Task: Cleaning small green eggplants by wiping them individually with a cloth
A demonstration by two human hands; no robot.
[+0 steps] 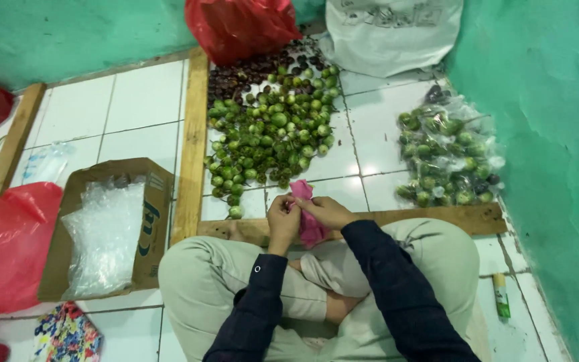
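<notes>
Pink plastic bag (309,218) sits between both hands, held up over the lap w/ its top poking above the fingers. Left hand (283,221) is curled round its left edge, right hand (326,211) pinches the right side — hands nearly touching. Just beyond them on the tiled floor (135,114): heap of small green fruits (269,137); cardboard box (112,224) to the left.

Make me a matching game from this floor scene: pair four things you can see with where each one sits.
Things:
1. pink bag
2. cardboard box
3. loose green fruit pile
4. bagged green fruits

Places:
A. by the right wall
B. between the left hand and right hand
C. left of the wooden frame
D. inside the wooden frame, ahead of the knees

Pairs: 1-B, 2-C, 3-D, 4-A
</notes>
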